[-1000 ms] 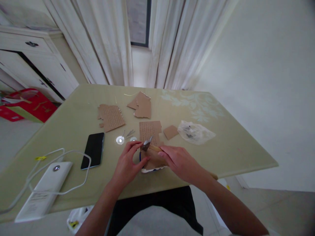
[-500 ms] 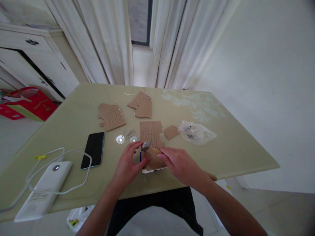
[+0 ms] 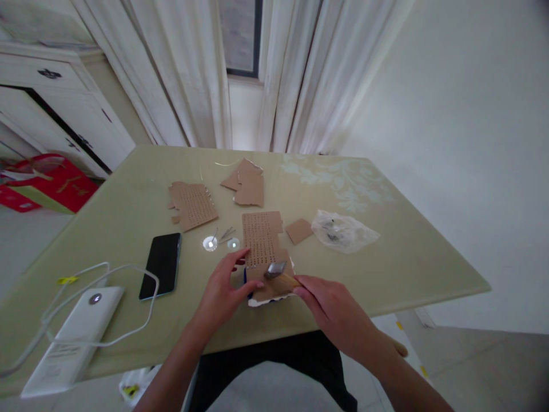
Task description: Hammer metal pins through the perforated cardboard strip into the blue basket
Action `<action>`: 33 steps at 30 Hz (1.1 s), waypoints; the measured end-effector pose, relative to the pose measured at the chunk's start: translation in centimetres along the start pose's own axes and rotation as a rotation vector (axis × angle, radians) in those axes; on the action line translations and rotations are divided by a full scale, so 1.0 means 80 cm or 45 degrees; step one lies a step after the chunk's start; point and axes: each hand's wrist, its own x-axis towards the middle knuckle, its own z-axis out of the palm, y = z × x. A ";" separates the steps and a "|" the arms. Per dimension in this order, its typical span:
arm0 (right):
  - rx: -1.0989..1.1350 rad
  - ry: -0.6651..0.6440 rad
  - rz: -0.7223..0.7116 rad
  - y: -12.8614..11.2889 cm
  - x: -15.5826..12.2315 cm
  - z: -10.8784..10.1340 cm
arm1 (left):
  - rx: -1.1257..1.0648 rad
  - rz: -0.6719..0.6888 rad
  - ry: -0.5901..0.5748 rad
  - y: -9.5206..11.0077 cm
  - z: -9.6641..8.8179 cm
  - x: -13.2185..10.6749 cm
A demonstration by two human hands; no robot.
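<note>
My right hand [image 3: 337, 309] is wrapped round the wooden handle of a hammer [image 3: 275, 269], whose metal head hangs over the near part of a cardboard piece. That cardboard [image 3: 261, 232] has rows of small holes and lies over something with blue and white torn edges [image 3: 268, 301]. At its left edge my left hand [image 3: 221, 289] rests with thumb and fingers apart, the thumb touching the near part. Just beyond that hand are several nails [image 3: 226, 233] and two small clear discs [image 3: 210, 244].
Farther back lie another punched cardboard piece [image 3: 195, 205] and torn cardboard [image 3: 250, 186]. A small cardboard square [image 3: 299, 230] and a clear plastic bag [image 3: 341, 232] are on the right. At left are a phone [image 3: 162, 263] and a white power bank [image 3: 75, 337] with a cable.
My right hand and the hammer have moved right and toward me, and the hammer head has left my left fingertips. My left hand stays nearly in place at the cardboard.
</note>
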 end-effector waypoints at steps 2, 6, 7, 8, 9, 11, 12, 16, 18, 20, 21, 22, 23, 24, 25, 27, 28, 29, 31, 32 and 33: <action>0.047 0.019 0.037 0.005 -0.011 0.002 | 0.024 0.029 -0.024 -0.001 -0.003 0.000; 0.138 0.028 0.061 0.008 -0.018 0.007 | 0.090 0.114 -0.056 -0.002 -0.022 0.011; 0.152 0.027 0.062 0.007 -0.018 0.007 | 0.118 0.128 -0.051 -0.003 -0.030 0.020; 0.164 0.026 0.063 0.007 -0.018 0.008 | 0.159 0.132 -0.039 -0.004 -0.038 0.030; 0.172 0.028 0.064 0.006 -0.017 0.008 | 0.233 0.103 0.016 -0.007 -0.046 0.042; 0.177 0.040 0.070 0.005 -0.017 0.009 | 0.512 -0.025 0.146 -0.015 -0.059 0.070; 0.177 0.045 0.071 0.005 -0.017 0.010 | 0.685 -0.072 0.148 -0.021 -0.064 0.084; 0.175 0.052 0.065 0.005 -0.017 0.010 | 1.023 -0.232 0.061 -0.048 -0.069 0.119; 0.176 0.061 0.062 0.005 -0.018 0.010 | 1.021 -0.256 0.063 -0.058 -0.065 0.123; 0.178 0.066 0.065 0.005 -0.020 0.010 | 1.019 -0.265 0.073 -0.065 -0.061 0.121; 0.177 0.070 0.069 0.005 -0.021 0.011 | 1.015 -0.265 0.079 -0.067 -0.060 0.119; 0.177 0.073 0.072 0.005 -0.021 0.011 | 1.009 -0.261 0.084 -0.069 -0.059 0.117; 0.178 0.073 0.076 0.005 -0.022 0.011 | 1.001 -0.255 0.089 -0.069 -0.058 0.115; 0.180 0.071 0.079 0.005 -0.022 0.011 | 0.990 -0.246 0.095 -0.070 -0.057 0.114; 0.181 0.070 0.079 0.005 -0.022 0.011 | 0.974 -0.234 0.102 -0.070 -0.057 0.113; 0.175 0.073 0.078 0.005 -0.021 0.011 | 0.924 -0.210 0.126 -0.068 -0.058 0.112; 0.169 0.074 0.078 0.005 -0.021 0.011 | 0.887 -0.197 0.138 -0.066 -0.058 0.113; 0.164 0.073 0.078 0.005 -0.021 0.011 | 0.843 -0.184 0.146 -0.063 -0.058 0.113; 0.164 0.066 0.079 0.004 -0.022 0.010 | 0.736 -0.148 0.141 -0.054 -0.056 0.113; 0.167 0.061 0.079 0.004 -0.022 0.010 | 0.635 -0.119 0.133 -0.048 -0.054 0.111; 0.167 0.060 0.078 0.004 -0.022 0.010 | 0.503 -0.083 0.123 -0.042 -0.051 0.107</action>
